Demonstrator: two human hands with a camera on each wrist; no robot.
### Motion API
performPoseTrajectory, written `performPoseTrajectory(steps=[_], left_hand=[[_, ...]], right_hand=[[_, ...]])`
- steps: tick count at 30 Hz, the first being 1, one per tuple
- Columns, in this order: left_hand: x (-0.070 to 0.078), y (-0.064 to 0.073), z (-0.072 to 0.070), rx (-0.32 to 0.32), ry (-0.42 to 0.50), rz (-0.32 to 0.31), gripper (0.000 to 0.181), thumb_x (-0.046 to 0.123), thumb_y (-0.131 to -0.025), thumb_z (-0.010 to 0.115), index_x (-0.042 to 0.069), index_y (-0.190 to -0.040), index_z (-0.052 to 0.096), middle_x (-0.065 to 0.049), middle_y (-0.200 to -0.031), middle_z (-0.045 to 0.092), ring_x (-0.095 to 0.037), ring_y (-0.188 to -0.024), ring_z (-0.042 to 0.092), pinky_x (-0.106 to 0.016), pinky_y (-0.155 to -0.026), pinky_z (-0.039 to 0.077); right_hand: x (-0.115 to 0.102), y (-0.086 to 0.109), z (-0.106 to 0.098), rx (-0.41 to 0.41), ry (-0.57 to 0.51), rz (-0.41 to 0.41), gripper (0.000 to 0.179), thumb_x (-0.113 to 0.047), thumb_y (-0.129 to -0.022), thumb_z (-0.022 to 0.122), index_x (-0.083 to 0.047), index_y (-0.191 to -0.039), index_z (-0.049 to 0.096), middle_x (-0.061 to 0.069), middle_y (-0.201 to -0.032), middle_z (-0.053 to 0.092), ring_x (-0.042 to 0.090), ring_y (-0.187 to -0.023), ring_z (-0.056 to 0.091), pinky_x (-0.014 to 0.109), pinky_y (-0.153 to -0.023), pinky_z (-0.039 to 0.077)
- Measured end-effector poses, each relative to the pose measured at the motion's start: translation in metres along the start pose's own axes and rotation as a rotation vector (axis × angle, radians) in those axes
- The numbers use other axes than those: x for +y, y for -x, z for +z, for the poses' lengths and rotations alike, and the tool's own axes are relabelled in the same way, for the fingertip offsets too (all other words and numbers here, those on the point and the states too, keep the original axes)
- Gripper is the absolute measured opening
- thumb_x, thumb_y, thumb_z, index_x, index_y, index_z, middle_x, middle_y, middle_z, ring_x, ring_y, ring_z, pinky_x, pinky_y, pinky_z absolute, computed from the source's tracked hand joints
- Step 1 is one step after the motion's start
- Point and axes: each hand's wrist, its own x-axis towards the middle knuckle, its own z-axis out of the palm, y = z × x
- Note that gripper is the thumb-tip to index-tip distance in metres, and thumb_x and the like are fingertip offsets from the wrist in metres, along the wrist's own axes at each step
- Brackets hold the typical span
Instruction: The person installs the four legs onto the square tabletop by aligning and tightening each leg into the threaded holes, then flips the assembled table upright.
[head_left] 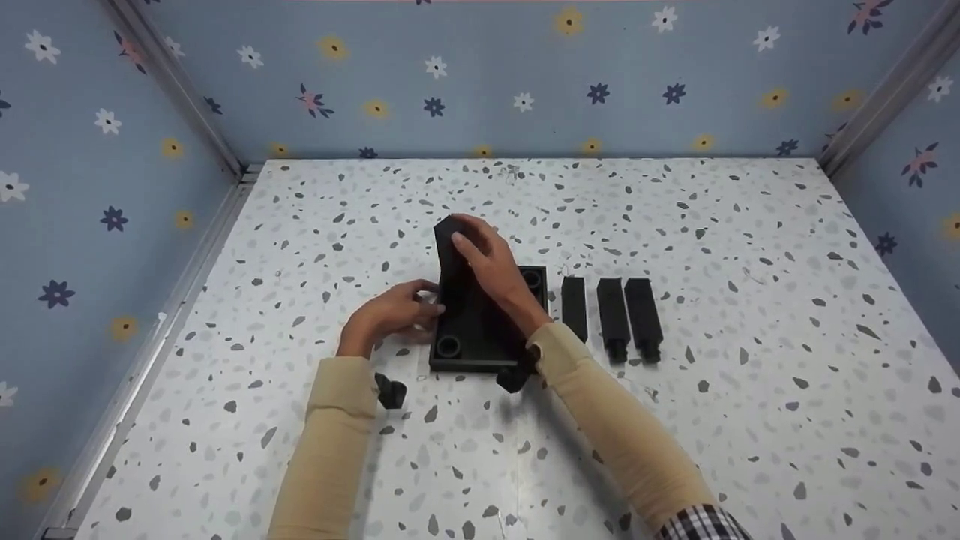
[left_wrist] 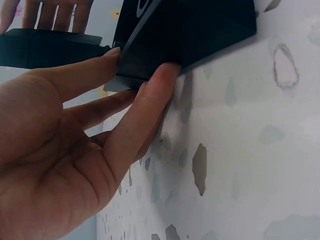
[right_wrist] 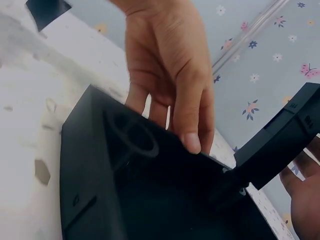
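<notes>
A black, shallow rectangular panel [head_left: 480,330] with a raised rim lies on the table, with round sockets [head_left: 448,346] in its corners. At its left edge my left hand [head_left: 394,311] grips the rim, thumb on top and fingers along the outer side [left_wrist: 135,110]. My right hand [head_left: 491,270] holds a black square leg [head_left: 448,255] upright over the far left corner. The leg's narrow end meets the socket there in the right wrist view; how deep it sits cannot be told.
Three more black legs [head_left: 573,307] lie side by side to the right of the panel, two showing a narrow threaded-looking end. The speckled white table [head_left: 750,420] is bounded by flowered blue walls [head_left: 510,75] at the back and sides.
</notes>
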Motion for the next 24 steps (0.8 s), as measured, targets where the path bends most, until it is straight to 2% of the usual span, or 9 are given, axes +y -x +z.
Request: performPoseTrajectory(steps=[5, 9, 12, 16, 24], left_hand=[[0.001, 0.0, 0.0, 0.002, 0.043, -0.024, 0.048, 0.021, -0.094, 0.06, 0.016, -0.139, 0.044, -0.012, -0.117, 0.059, -0.023, -0.102, 0.063, -0.035, -0.095, 0.046], [0.002, 0.0, 0.0, 0.0, 0.053, -0.028, 0.049, 0.021, -0.094, 0.059, 0.016, -0.14, 0.042, -0.013, -0.118, 0.058, -0.024, -0.103, 0.062, -0.035, -0.094, 0.048], [0.002, 0.0, 0.0, 0.001, 0.04, -0.026, 0.05, 0.022, -0.094, 0.059, 0.016, -0.14, 0.042, -0.013, -0.118, 0.058, -0.024, -0.103, 0.062, -0.035, -0.094, 0.048], [0.002, 0.001, 0.0, -0.001, 0.028, -0.013, 0.049, 0.022, -0.094, 0.059, 0.015, -0.14, 0.043, -0.013, -0.118, 0.059, -0.024, -0.102, 0.063, -0.036, -0.094, 0.048], [0.002, 0.001, 0.0, -0.011, 0.03, -0.009, 0.049, 0.022, -0.093, 0.06, 0.014, -0.139, 0.044, -0.016, -0.119, 0.059, -0.025, -0.104, 0.063, -0.037, -0.098, 0.046]], right_hand=[[-0.002, -0.003, 0.0, 0.009, -0.037, -0.001, 0.04, -0.016, -0.1, 0.049, 0.002, -0.135, 0.047, 0.014, -0.125, 0.057, 0.013, -0.11, 0.055, 0.024, -0.093, 0.045], [0.011, -0.01, 0.0, 0.027, -0.049, 0.013, 0.038, -0.017, -0.099, 0.052, 0.0, -0.133, 0.05, 0.012, -0.122, 0.059, 0.012, -0.106, 0.056, 0.027, -0.091, 0.046], [0.022, -0.015, 0.0, 0.048, -0.035, 0.036, 0.037, -0.022, -0.097, 0.055, -0.006, -0.131, 0.053, 0.008, -0.118, 0.06, 0.013, -0.103, 0.055, 0.029, -0.086, 0.047], [0.026, -0.015, 0.0, 0.075, 0.017, 0.045, 0.037, -0.029, -0.094, 0.061, -0.012, -0.126, 0.055, 0.004, -0.115, 0.06, 0.014, -0.104, 0.055, 0.029, -0.084, 0.047], [0.027, -0.014, 0.002, 0.134, 0.071, 0.058, 0.043, -0.038, -0.087, 0.069, -0.014, -0.119, 0.054, 0.004, -0.113, 0.059, 0.015, -0.107, 0.055, 0.03, -0.08, 0.052]])
